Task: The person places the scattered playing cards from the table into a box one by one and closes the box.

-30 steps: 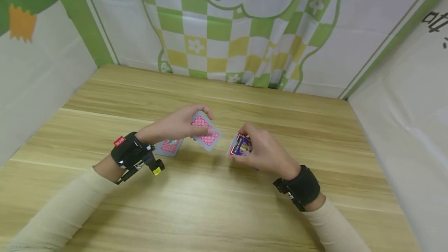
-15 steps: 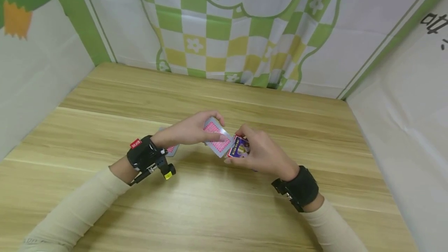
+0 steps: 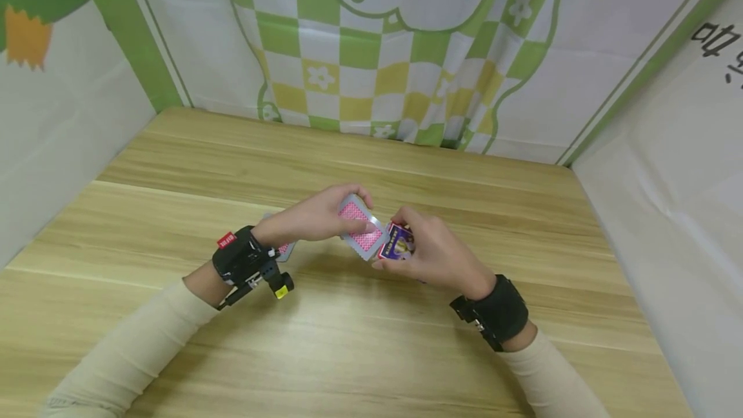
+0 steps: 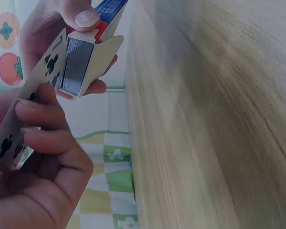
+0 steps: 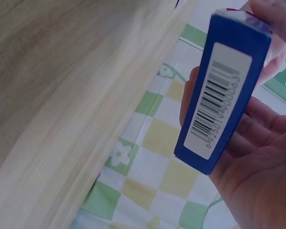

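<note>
My left hand [image 3: 316, 215] pinches a playing card [image 3: 351, 211], its red patterned back upward and thumb on top. Black clubs show on the card's underside in the left wrist view, with fingers [image 4: 45, 114] bent against that face. In my right hand [image 3: 441, 253] is a purple and blue card box [image 3: 398, 245], gripped between thumb and fingers. The box's end is open toward the card, its white flap [image 4: 107, 50] folded out and a tight deck [image 4: 77, 64] inside. The card's edge is right at the box opening. A barcode label [image 5: 214, 102] marks the box's side.
Another red-backed card [image 3: 286, 250] lies on the wooden table [image 3: 325, 340], partly hidden under the left wrist. A green and yellow checked curtain [image 3: 360, 50] hangs at the table's back edge, with white walls left and right.
My left hand has moved right with the card, bringing it from apart to the box opening. Over the last half second both hands stay nearly still.
</note>
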### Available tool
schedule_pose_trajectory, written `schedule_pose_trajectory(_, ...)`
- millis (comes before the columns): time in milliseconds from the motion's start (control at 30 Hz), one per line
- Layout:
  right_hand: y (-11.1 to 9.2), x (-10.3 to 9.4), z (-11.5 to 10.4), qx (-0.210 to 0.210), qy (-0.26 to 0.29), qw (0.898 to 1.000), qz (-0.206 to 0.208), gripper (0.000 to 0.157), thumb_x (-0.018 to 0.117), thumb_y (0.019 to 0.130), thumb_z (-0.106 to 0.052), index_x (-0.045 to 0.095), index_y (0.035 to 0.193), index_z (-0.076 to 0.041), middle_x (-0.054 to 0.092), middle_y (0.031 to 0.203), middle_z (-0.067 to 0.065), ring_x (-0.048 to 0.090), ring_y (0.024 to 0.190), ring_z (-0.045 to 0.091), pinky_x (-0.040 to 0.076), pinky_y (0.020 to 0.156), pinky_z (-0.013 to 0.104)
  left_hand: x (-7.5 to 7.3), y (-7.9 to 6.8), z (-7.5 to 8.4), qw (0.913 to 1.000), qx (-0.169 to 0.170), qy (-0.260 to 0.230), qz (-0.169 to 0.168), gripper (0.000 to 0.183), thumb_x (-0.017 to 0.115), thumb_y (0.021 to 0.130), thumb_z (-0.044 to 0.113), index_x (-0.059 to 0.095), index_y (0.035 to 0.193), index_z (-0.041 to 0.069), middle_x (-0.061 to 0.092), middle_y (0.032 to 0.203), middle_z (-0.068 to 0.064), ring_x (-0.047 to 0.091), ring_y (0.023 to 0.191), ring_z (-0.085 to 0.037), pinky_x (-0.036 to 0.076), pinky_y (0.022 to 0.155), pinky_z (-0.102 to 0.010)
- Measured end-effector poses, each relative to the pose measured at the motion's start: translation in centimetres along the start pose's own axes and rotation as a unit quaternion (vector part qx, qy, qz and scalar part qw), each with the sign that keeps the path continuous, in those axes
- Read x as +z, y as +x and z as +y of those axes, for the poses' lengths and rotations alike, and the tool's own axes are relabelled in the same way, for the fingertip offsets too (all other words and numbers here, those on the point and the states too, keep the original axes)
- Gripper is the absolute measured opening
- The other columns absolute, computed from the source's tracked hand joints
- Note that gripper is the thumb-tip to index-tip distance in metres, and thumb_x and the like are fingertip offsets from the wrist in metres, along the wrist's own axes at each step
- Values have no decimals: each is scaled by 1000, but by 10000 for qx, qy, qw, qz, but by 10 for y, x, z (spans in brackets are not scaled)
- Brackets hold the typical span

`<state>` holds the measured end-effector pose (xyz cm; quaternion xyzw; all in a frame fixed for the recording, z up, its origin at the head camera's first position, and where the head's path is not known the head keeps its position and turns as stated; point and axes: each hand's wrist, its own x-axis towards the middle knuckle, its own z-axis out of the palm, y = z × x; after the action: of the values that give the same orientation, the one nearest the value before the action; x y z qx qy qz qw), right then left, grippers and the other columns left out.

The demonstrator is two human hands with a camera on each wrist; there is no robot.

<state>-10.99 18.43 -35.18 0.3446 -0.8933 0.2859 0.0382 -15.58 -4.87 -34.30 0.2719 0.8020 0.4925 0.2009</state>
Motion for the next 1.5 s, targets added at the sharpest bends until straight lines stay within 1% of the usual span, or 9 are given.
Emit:
schedule_pose_trajectory(133, 0, 0, -1, 59, 88, 9999, 10, 55, 76, 71, -49, 50, 104, -13, 58, 75, -6, 51, 55, 2, 46, 40, 23, 5, 4, 1, 9989, 61, 151, 430, 25, 68, 87, 23, 52, 106, 16, 62, 84, -9, 56, 67, -18, 46, 56, -33)
schedule_pose_trajectory(300, 1, 1, -1, 147, 79, 9997, 181, 56, 78, 71, -46, 50, 105, -12, 58, 76, -5, 51, 54, 3, 46, 39, 22, 12, 6, 5, 9961, -1, 186, 867, 28, 68, 87, 26, 50, 107, 17, 59, 82, -8, 53, 63, -17, 44, 53, -31)
schedule_pose_trajectory(500, 0, -1, 1, 108, 29, 9993, 352, 57, 79, 72, -42, 49, 107, -8, 58, 77, -2, 52, 55, 5, 47, 39, 22, 25, 7, 7, 9915, 15, 327, 1259, 31, 65, 89, 28, 45, 109, 17, 43, 72, -6, 33, 44, -11, 31, 41, -25)
schedule_pose_trajectory(667, 0, -1, 1, 44, -43, 9990, 441, 58, 79, 71, -41, 50, 107, -6, 58, 77, -1, 53, 56, 5, 48, 41, 22, 29, 7, 9, 9917, 3, 422, 1212, 30, 63, 90, 30, 42, 109, 18, 41, 70, -4, 30, 45, -11, 31, 42, -26)
schedule_pose_trajectory(833, 0, 0, 1, -81, -147, 9989, 444, 56, 78, 72, -41, 50, 107, -7, 58, 80, -1, 54, 59, 6, 49, 44, 23, 34, 9, 8, 9965, 13, 290, 788, 27, 59, 93, 31, 41, 109, 20, 43, 72, -4, 33, 50, -13, 31, 46, -29)
schedule_pose_trajectory(967, 0, 0, 3, -87, -112, 9990, 427, 54, 77, 73, -39, 49, 107, -8, 58, 81, -1, 54, 61, 7, 49, 46, 23, 41, 10, 9, 9989, 93, 85, 458, 43, 51, 94, 45, 34, 121, 16, 51, 77, -5, 46, 54, -14, 38, 50, -30)
schedule_pose_trajectory(1100, 0, -3, 6, 55, -75, 9991, 409, 55, 78, 73, -40, 49, 107, -8, 59, 80, -1, 55, 60, 6, 49, 45, 22, 37, 9, 9, 9960, 128, 354, 807, 53, 47, 94, 52, 33, 130, 15, 55, 86, -4, 52, 67, -14, 44, 58, -33)
schedule_pose_trajectory(1267, 0, -10, 9, 239, -169, 9983, 510, 58, 80, 70, -42, 50, 106, -7, 61, 80, 0, 55, 58, 5, 49, 44, 24, 20, 6, 7, 9844, 380, 569, 1618, 19, 57, 95, 32, 63, 102, 15, 63, 88, 1, 57, 77, -14, 49, 64, -34)
schedule_pose_trajectory(1500, -2, -12, 7, 203, -239, 9984, 469, 59, 81, 69, -39, 50, 107, -7, 61, 83, 1, 55, 61, 6, 50, 46, 24, 14, 6, 5, 9934, 187, -221, 1107, 14, 65, 90, 30, 70, 86, 18, 64, 81, -8, 54, 68, -17, 39, 53, -29)
